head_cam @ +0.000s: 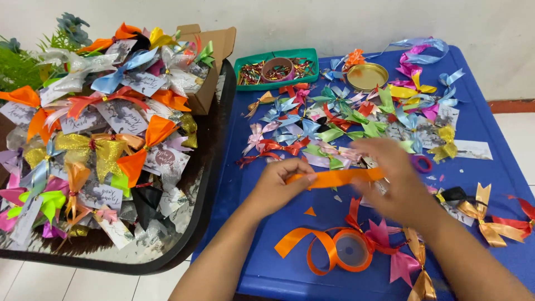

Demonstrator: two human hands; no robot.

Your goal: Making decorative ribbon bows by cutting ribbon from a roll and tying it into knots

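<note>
My left hand (278, 187) pinches one end of a short strip of orange ribbon (340, 177) above the blue table (485, 128). My right hand (398, 181), blurred by motion, holds the strip's other end. Below the hands lies an orange ribbon spool (348, 251) with a loose curl of ribbon trailing left. A small orange offcut (310, 211) rests on the table between the hands and the spool.
Many coloured ribbon bows (345, 120) cover the table's far half, beside a green tray (276, 69) of shiny bits and a gold lid (367, 76). Gold and red bows (490, 220) lie at right. A dark round tray (209, 184) at left holds several tagged bows and a cardboard box (214, 61).
</note>
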